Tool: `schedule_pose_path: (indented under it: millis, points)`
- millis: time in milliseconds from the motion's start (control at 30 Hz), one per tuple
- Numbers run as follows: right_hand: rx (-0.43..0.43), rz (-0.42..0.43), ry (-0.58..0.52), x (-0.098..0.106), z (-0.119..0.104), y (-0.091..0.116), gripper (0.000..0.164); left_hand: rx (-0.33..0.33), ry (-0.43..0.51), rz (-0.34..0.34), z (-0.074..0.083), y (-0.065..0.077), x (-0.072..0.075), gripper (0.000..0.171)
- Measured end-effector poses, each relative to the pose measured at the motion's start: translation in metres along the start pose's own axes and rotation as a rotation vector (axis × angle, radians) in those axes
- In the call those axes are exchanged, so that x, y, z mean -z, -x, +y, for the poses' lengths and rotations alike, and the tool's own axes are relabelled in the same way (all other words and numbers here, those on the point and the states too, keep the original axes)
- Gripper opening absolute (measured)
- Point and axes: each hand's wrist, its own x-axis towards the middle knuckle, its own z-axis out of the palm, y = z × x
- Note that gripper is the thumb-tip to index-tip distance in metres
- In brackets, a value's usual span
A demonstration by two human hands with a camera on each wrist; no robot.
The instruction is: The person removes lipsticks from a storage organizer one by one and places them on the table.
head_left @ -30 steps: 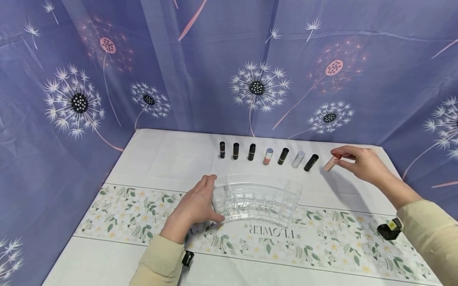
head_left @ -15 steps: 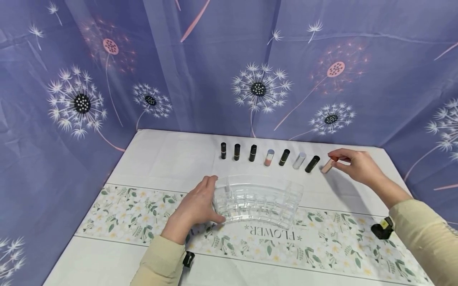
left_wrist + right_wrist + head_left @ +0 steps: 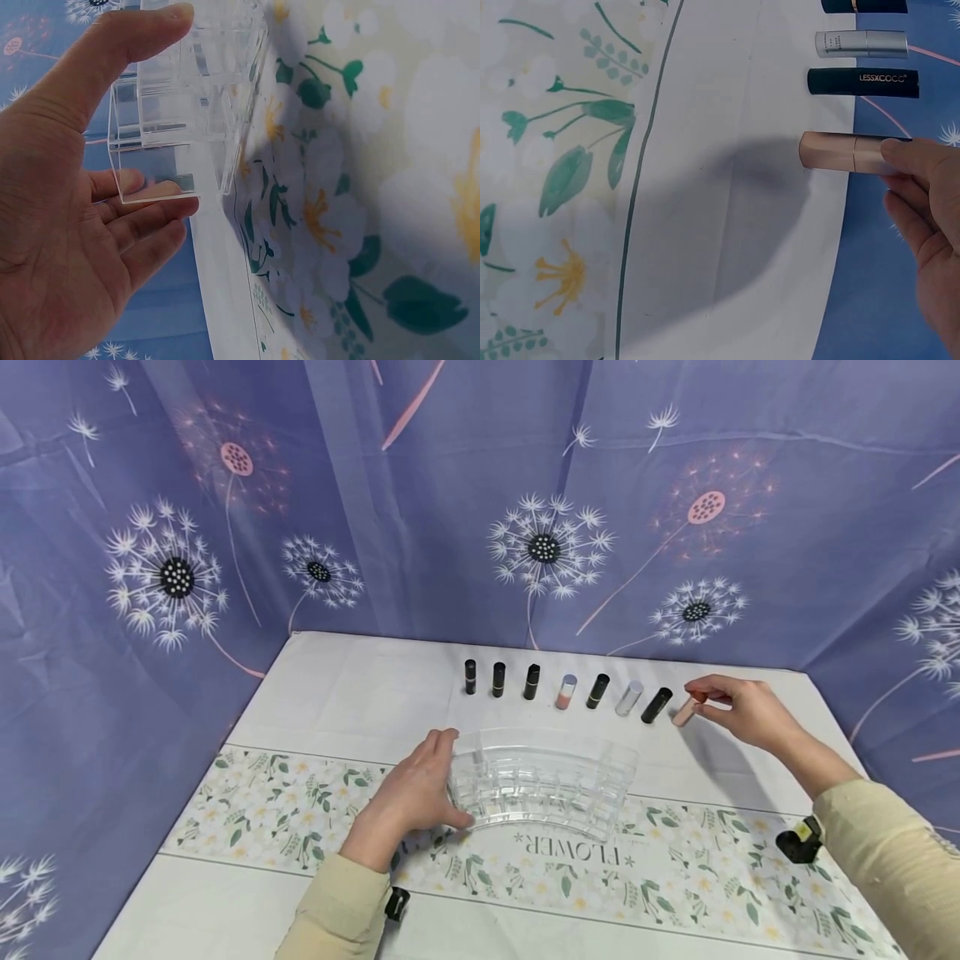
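A clear acrylic organizer, curved and tiered with several compartments, stands on the floral strip. My left hand grips its left end, thumb over the front edge and fingers behind; the left wrist view shows the thumb lying across the clear wall. At the right end of a row of lipsticks, my right hand pinches a rose-gold lipstick by its upper end between thumb and fingers. Its base appears to meet the white cloth. Close beside it stands a black lipstick with lettering.
Left of it along the back stand a silver lipstick, a black one with a gold band, a pink one with a silvery cap and several more black ones. A purple dandelion-print curtain closes off the back and sides.
My right hand has brought the rose-gold lipstick a little left and down, nearer the black one at the row's end. The left hand and the organizer have stayed put.
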Motion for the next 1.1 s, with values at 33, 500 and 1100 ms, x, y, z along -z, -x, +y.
schedule_pose_path:
  millis: [33, 500, 1100]
  points:
    - [0.002, 0.001, -0.001, 0.0, 0.0, 0.0, 0.034, 0.001, 0.0, 0.001, 0.0, 0.0, 0.0, 0.127]
    - [-0.019, -0.003, 0.034, 0.009, 0.0, 0.001, 0.039, 0.003, -0.002, -0.001, 0.002, 0.0, 0.001, 0.127]
    - [-0.029, -0.061, 0.106, 0.036, -0.014, 0.019, 0.049, 0.016, -0.033, -0.028, 0.006, -0.001, 0.004, 0.126]
